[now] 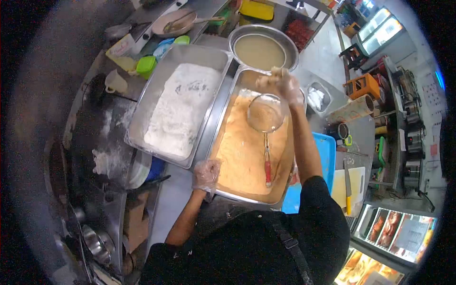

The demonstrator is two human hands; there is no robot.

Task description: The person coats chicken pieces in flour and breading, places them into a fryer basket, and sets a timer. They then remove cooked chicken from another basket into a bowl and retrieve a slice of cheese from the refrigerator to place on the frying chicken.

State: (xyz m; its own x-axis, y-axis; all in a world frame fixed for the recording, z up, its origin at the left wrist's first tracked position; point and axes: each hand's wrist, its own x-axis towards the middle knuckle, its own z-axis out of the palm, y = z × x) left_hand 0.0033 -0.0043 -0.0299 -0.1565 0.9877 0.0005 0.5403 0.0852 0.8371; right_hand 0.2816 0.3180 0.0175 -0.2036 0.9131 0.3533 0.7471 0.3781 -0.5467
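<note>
A deep metal tray (228, 156) of orange-tan breading powder lies in front of me. My left hand (206, 175), in a clear glove, is closed on its near left rim. A round strainer (266, 113) with a red handle rests on the powder. Over the tray's far right end is my right hand (288, 89), gloved and closed around something pale and clumpy. Coating and blur hide what that is. Just beyond stands a metal bowl (231, 43) of cloudy tan liquid. To the left, a second metal tray (135, 126) holds white flour.
A blue tray (324, 145) sits at the right, near a cutting board (362, 176) and a yellow-handled knife (347, 187). A pan (173, 23), a green container (146, 66) and a white jug (116, 81) stand at the far left. Loose flour dusts the left counter.
</note>
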